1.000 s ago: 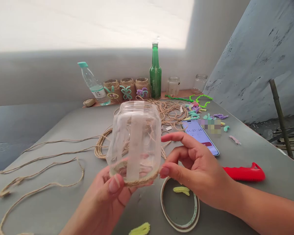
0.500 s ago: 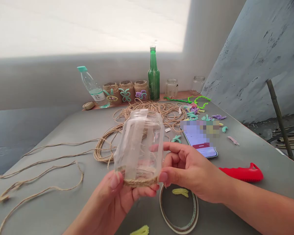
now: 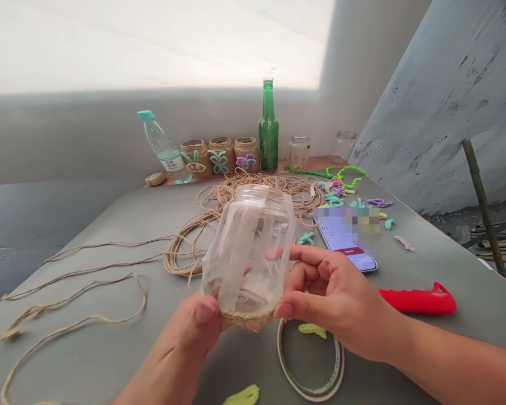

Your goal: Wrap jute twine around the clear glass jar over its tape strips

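Left hand: the left hand (image 3: pixel 181 337) comes up from the lower edge of the view and it holds the jar from below. The thumb (image 3: pixel 206 312) presses on the low part of the jar, near the twine.

Right hand: the right hand (image 3: pixel 337 309) comes from the right side, with the forearm lying low and almost flat. The fingers (image 3: pixel 307 256) are curved, and they reach around the jar from the right side. The thumb presses near the base, so the two hands grip the jar from opposite sides and do not pinch it with the fingertips.

Jar: the clear glass jar (image 3: pixel 248 253) is held in the air above the desk (image 3: pixel 93 236), tilted, with its open mouth up. A strip of pale tape (image 3: pixel 236 247) runs along its side, and a band of jute twine (image 3: pixel 247 319) circles its base.

On the desk, near: an oval ring (image 3: pixel 316 397), yellow-green pipe cleaner pieces (image 3: pixel 312 331), loose jute strands (image 3: pixel 67 320).

On the desk, middle: a coil of jute twine (image 3: pixel 185 253), a red plastic handle (image 3: pixel 417 302), a phone (image 3: pixel 346 239) with partly blurred screen, colored pipe cleaner pieces (image 3: pixel 335 194).

Shelf, far: on the wooden shelf (image 3: pixel 310 163) stand three twine-wrapped jars (image 3: pixel 221 154), a green glass bottle (image 3: pixel 269 132), a plastic water bottle (image 3: pixel 162 152), two bare glass jars (image 3: pixel 298 152).
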A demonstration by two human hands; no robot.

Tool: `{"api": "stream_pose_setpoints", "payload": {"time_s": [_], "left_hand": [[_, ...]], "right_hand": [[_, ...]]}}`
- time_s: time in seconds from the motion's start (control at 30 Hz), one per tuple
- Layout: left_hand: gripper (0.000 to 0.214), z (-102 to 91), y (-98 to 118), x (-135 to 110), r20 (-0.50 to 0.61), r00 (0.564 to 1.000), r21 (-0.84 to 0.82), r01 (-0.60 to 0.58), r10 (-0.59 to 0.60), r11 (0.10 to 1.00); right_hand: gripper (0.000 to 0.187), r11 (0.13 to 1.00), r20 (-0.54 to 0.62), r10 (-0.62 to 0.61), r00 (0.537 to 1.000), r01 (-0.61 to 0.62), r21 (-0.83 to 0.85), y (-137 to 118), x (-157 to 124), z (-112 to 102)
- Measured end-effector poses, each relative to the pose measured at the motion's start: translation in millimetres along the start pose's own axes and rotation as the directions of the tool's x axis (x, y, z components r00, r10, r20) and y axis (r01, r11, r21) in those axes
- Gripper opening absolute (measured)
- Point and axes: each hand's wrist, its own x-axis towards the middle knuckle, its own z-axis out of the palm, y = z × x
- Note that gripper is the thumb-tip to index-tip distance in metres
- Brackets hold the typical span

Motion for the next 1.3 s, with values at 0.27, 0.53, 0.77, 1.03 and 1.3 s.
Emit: {"api": "stream_pose_setpoints", "payload": {"time_s": [0.27,0.53,0.77,1.03,1.3], "left_hand": [[0.069,23.5,13.2,3.7,-0.118,0.99,0.086,-0.069,0.079,0.994],[0.102,17.6,13.0,-1.9,-0.231,0.972,0.091,0.07,-0.048,0.993],[0.062,13.1,17.0,0.3,-0.181,0.983,-0.018,-0.019,0.015,1.0],[0.048,24.9,22.2,1.2,-0.045,0.999,-0.109,-0.033,0.028,0.994],[0.058,14.6,13.6,-6.0,-0.083,0.996,-0.135,0.009,-0.021,0.991]], "right_hand": [[0.069,0.983,-0.142,-0.021,0.99,-0.006,-0.185,6.5,-0.8,4.6],[0.06,0.954,-0.063,-0.057,0.996,0.036,-0.298,-5.5,-5.4,3.2],[0.045,0.975,-0.023,-0.018,1.0,0.012,-0.224,-9.2,-4.7,-0.4],[0.051,0.995,-0.021,0.035,0.999,-0.037,-0.089,-3.5,-4.2,2.7],[0.066,0.992,0.049,0.094,0.994,-0.097,0.076,-3.8,-0.6,1.0]]}}
